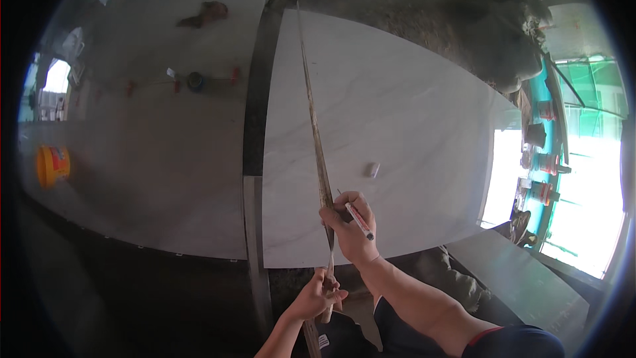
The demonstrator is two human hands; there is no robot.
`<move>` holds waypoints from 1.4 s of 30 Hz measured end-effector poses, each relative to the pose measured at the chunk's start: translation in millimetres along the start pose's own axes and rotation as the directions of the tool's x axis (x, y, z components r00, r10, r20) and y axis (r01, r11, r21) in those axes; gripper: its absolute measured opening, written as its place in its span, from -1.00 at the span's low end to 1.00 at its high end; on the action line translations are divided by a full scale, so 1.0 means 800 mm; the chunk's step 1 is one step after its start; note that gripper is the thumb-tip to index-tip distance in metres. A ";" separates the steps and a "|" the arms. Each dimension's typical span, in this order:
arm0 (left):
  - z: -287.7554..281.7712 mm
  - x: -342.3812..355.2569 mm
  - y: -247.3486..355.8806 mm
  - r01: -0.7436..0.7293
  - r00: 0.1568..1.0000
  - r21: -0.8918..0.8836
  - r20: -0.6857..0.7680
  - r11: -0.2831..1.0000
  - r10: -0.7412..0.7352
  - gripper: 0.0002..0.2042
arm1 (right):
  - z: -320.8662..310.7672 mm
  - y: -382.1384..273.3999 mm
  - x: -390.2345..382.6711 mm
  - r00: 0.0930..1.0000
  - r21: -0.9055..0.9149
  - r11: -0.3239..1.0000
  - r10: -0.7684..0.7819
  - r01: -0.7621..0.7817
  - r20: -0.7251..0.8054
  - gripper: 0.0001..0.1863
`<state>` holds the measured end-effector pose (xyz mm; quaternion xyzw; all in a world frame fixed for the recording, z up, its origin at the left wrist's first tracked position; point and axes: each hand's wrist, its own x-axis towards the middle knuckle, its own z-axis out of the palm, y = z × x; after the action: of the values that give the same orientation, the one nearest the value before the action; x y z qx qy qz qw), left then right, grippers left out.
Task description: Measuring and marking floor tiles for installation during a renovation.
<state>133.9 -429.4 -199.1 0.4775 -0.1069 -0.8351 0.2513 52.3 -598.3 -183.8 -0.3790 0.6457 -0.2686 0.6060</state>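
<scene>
A large white slab with faint grey veining (404, 119) lies in front of me. Along its left part runs a long, narrow, worn straight strip (315, 119), its near end reaching past the slab's front edge. My left hand (314, 299) is closed round that near end. My right hand (358, 232) grips a white and red marker pen (358, 217), slanted, with its dark end toward me. The thumb side of this hand touches the strip. A small white object (373, 170) sits on the slab just beyond my right hand; its kind is unclear.
Left of a dark gap (257, 106) spreads a pale floor (165, 179) with a yellow bucket (53, 166) and a small dark round container (195, 81). Rough dark ground (424, 0) borders the slab's far side. Several buckets (544, 192) stand at right, near a grey board (523, 278).
</scene>
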 end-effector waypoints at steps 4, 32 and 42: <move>-0.005 -0.001 -0.004 0.053 0.993 0.377 -0.121 0.924 -0.008 -0.58 | 0.004 0.000 -0.002 0.999 -0.099 0.995 -0.036 0.033 -0.034 -0.72; 0.065 -0.015 0.076 -0.318 0.883 -0.042 -0.377 0.947 0.280 -0.85 | -0.125 0.061 -0.152 0.797 -0.073 0.996 0.090 -0.059 0.598 -0.12; 0.080 0.003 0.109 -0.176 0.706 -0.040 -0.701 0.984 0.098 -0.87 | -0.136 0.066 -0.195 0.878 -0.371 0.929 0.172 0.007 0.447 -0.43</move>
<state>106.5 -508.5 -131.0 0.7334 0.0040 -0.5773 0.3589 -67.4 -453.4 -123.3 -0.5095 0.5325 -0.0181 0.6757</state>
